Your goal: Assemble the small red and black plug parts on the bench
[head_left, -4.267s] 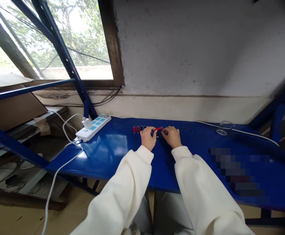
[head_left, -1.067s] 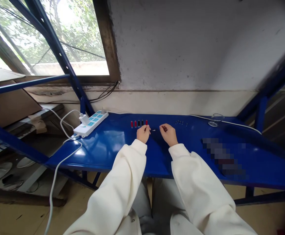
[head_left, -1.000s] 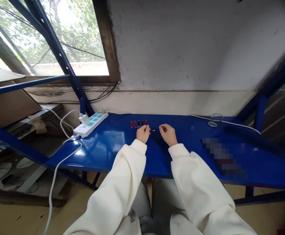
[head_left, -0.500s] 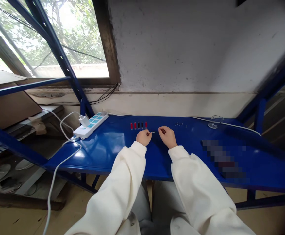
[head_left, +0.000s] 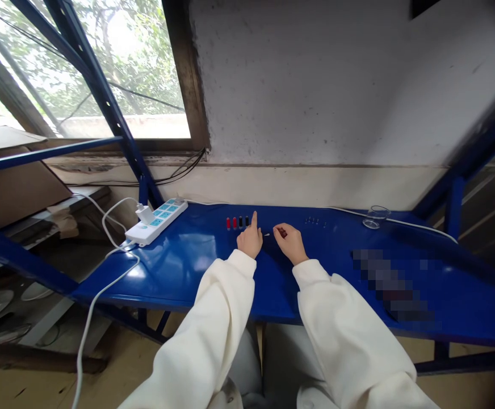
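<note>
Your left hand is pointing one finger beside tubes.
Your right hand is curling half-closed; both holds unclear.

Place: a plain workshop or workroom
Desk: a long, glossy blue desk against the wall, with small red and black cylinders lined up on it
Frame: blue metal uprights with punched holes, like industrial racking
Power: a white multi-socket strip on the desk, its cable hanging off the front edge
Wall: bare, grey and scuffed wall, cream lower band
Window: worn brown frame, trees outside
Shelving: low shelving at left under cardboard; its contents are perhaps plates, too dim to be sure
</note>
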Available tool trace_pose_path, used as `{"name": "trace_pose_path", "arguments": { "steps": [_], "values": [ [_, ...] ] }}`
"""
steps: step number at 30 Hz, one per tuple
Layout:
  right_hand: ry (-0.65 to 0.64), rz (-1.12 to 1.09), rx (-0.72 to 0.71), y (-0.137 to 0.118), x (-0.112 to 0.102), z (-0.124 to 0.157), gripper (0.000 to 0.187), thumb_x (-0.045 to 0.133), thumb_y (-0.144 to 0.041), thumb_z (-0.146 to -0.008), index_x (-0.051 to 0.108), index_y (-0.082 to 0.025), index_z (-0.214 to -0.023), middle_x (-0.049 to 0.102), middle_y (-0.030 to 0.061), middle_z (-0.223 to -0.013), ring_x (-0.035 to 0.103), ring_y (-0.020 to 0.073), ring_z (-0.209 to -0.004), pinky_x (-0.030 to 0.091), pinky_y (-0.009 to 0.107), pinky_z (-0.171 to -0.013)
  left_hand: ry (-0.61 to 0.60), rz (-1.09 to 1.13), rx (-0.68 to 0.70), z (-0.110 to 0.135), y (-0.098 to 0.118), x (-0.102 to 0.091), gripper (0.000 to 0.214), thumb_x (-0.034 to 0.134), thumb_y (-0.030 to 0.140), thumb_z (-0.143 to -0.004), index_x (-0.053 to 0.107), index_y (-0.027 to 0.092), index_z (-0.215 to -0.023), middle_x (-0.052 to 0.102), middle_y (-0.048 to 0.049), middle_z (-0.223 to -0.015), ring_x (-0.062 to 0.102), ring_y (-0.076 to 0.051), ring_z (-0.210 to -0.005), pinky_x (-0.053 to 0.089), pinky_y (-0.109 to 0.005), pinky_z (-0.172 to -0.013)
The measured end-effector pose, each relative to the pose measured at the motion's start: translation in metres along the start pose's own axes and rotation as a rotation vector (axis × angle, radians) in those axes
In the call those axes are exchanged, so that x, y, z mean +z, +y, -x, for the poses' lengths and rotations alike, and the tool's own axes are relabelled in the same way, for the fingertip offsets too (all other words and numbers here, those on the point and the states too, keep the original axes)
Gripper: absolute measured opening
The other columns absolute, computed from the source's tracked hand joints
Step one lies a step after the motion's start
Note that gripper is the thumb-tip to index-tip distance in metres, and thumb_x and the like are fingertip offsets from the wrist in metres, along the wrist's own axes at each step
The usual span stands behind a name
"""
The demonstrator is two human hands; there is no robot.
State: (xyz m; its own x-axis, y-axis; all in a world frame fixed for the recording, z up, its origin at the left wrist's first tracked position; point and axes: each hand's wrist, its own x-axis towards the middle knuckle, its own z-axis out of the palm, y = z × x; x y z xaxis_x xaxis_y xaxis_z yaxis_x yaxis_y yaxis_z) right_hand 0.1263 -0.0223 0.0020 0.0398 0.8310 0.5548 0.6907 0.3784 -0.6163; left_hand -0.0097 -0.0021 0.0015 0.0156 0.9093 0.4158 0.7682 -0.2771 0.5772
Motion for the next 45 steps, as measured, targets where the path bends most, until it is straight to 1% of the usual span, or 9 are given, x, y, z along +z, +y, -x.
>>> {"name": "trace_pose_path", "arguments": {
  "steps": [3, 11, 16, 20, 23, 28, 32, 39, 45],
  "values": [
    [-0.015, 0.008, -0.009, 0.001, 0.004, -0.002, 0.026, 0.038, -0.033, -0.081, 0.059, -0.018, -0.078, 0.061, 0.0044, -0.072, 0.054, 0.0146, -0.064, 0.042, 0.026, -0.061, 0.047, 0.048, -0.028, -0.006, -0.002, -0.001, 0.054, 0.049, 0.025, -0.078, 0.036, 0.025, -0.131, 0.061, -0.0073, -0.073, 0.060, -0.019, -0.063, 0.044, -0.030, -0.069],
    [-0.051, 0.003, -0.012, 0.001, 0.009, -0.005, 0.025, 0.039, -0.032, -0.081, 0.060, -0.019, -0.077, 0.061, 0.0044, -0.072, 0.054, 0.0146, -0.062, 0.041, 0.025, -0.060, -0.007, -0.028, -0.012, -0.013, -0.004, 0.002, 0.046, 0.041, 0.027, -0.083, 0.039, 0.023, -0.129, 0.062, -0.0098, -0.077, 0.061, -0.020, -0.068, 0.044, -0.029, -0.069],
    [-0.038, 0.000, -0.015, 0.003, 0.010, -0.005, 0.025, 0.039, -0.032, -0.080, 0.059, -0.018, -0.077, 0.061, 0.0045, -0.072, 0.053, 0.0147, -0.063, 0.041, 0.026, -0.060, 0.013, 0.020, -0.011, -0.015, -0.006, 0.004, 0.040, 0.041, 0.025, -0.083, 0.048, 0.024, -0.122, 0.062, -0.0129, -0.093, 0.062, -0.021, -0.072, 0.044, -0.030, -0.069],
    [-0.046, -0.004, -0.009, 0.003, 0.010, -0.004, 0.025, 0.039, -0.033, -0.081, 0.059, -0.019, -0.077, 0.061, 0.0043, -0.072, 0.054, 0.0149, -0.063, 0.041, 0.026, -0.061, 0.104, 0.170, 0.003, -0.016, -0.010, 0.005, 0.029, 0.043, 0.020, -0.082, 0.061, 0.023, -0.104, 0.063, -0.0114, -0.098, 0.061, -0.021, -0.080, 0.044, -0.030, -0.071],
    [-0.042, -0.006, -0.007, 0.003, 0.009, -0.004, 0.025, 0.039, -0.033, -0.081, 0.059, -0.019, -0.077, 0.060, 0.0043, -0.073, 0.054, 0.0151, -0.065, 0.040, 0.026, -0.061, 0.116, 0.306, -0.009, -0.018, -0.013, 0.007, 0.022, 0.047, 0.018, -0.080, 0.064, 0.021, -0.093, 0.065, -0.0085, -0.084, 0.061, -0.019, -0.075, 0.045, -0.029, -0.071],
    [0.042, 0.017, 0.080, 0.004, 0.007, -0.005, 0.028, 0.037, -0.037, -0.083, 0.057, -0.018, -0.080, 0.060, 0.0057, -0.075, 0.054, 0.0161, -0.067, 0.039, 0.026, -0.062, -0.017, 0.685, -0.125, -0.016, -0.009, 0.007, 0.021, 0.045, 0.022, -0.081, 0.059, 0.015, -0.095, 0.064, -0.0058, -0.077, 0.048, -0.006, -0.039, 0.043, -0.022, -0.045],
    [0.070, -0.024, 0.217, 0.005, 0.006, -0.008, 0.040, 0.027, -0.049, -0.086, 0.052, -0.018, -0.082, 0.059, 0.0047, -0.070, 0.053, 0.0164, -0.061, 0.037, 0.027, -0.058, -0.097, 0.916, -0.164, -0.009, 0.002, 0.001, 0.022, 0.051, 0.026, -0.078, 0.057, 0.012, -0.094, 0.063, -0.0054, -0.077, 0.044, -0.003, -0.034, 0.039, -0.019, -0.039],
    [0.019, -0.121, 0.115, 0.004, 0.005, -0.012, 0.046, 0.024, -0.052, -0.086, 0.046, -0.020, -0.062, 0.052, 0.0011, -0.058, 0.048, 0.0129, -0.054, 0.034, 0.025, -0.055, -0.153, 1.022, -0.191, -0.005, 0.008, -0.005, 0.023, 0.055, 0.025, -0.076, 0.057, 0.010, -0.094, 0.061, -0.0032, -0.071, 0.044, -0.002, -0.033, 0.036, -0.018, -0.037],
    [0.062, -0.153, 0.100, 0.004, 0.004, -0.011, 0.040, 0.029, -0.048, -0.086, 0.046, -0.019, -0.064, 0.052, 0.0000, -0.059, 0.045, 0.0106, -0.052, 0.033, 0.023, -0.054, -0.138, 1.043, -0.199, -0.007, 0.005, -0.007, 0.026, 0.056, 0.028, -0.075, 0.057, 0.011, -0.095, 0.061, -0.0028, -0.072, 0.045, -0.002, -0.034, 0.034, -0.019, -0.037]
  ]
}}
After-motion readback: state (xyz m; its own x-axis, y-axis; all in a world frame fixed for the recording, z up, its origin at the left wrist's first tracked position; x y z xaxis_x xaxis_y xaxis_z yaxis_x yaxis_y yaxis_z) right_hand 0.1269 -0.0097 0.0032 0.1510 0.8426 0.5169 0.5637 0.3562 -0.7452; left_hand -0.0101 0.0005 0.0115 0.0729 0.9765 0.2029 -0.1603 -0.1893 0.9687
